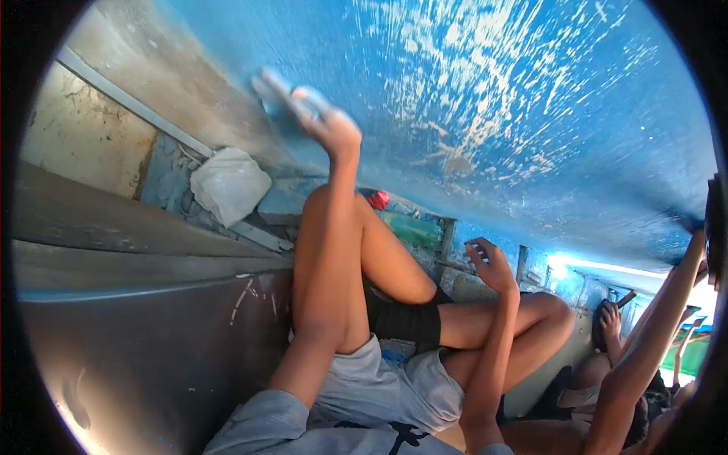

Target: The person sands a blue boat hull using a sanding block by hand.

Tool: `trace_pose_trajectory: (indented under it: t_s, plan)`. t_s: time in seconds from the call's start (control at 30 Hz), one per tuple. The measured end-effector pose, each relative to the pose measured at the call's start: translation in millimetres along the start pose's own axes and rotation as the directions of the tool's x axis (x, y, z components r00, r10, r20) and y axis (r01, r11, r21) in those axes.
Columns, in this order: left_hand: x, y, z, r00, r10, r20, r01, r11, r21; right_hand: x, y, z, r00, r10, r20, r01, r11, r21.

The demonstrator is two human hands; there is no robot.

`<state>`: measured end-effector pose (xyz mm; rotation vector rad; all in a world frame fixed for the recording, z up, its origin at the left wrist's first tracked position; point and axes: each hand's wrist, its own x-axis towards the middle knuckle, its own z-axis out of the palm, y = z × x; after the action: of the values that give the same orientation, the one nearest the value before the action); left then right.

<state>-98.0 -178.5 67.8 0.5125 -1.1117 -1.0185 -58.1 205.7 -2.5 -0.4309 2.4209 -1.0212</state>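
Note:
My left hand (330, 125) is raised against the big blue curved panel (470, 98). Its fingers are smeared by motion, closed about a pale flat piece whose kind I cannot make out. Brownish grey shows on the panel left of this hand, while pale scuffs and streaks mark the blue to its right. My right hand (493, 265) hangs above my bent knee, palm up, fingers loosely curled and apart, holding nothing.
A white crumpled bag-like thing (230, 186) lies on the ledge at left. Beyond my knee are a small red object (378, 199) and a green piece (413, 230). A dark curved surface (167, 341) rises at left. Close on the right, another person (622, 379) raises an arm.

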Motion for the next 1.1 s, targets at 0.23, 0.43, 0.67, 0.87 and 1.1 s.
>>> trace_pose_trajectory:
  t_s: [0.23,0.43,0.67,0.87,1.1]
  plan:
    - [42,-114,-28,0.831,-0.538,0.144,0.537,0.706,-0.462,-7,0,-5,0.998,0.027,0.06,-0.026,1.0,-0.016]
    - [36,-41,-19,0.994,-0.107,0.001,0.107,0.994,0.025,-1,1,-2,1.0,0.016,0.023,-0.016,1.0,-0.021]
    - [36,-118,-60,0.776,-0.628,-0.065,0.593,0.76,-0.267,-7,3,-4,0.999,0.004,0.047,-0.004,1.0,0.0]
    - [36,-53,-19,0.922,-0.355,-0.154,0.35,0.935,-0.06,2,-10,-7,0.997,0.043,0.06,-0.042,0.999,-0.023]
    - [34,-153,-48,0.957,-0.252,-0.146,0.242,0.967,-0.08,-7,-2,-4,0.992,0.101,0.081,-0.1,0.995,-0.018]
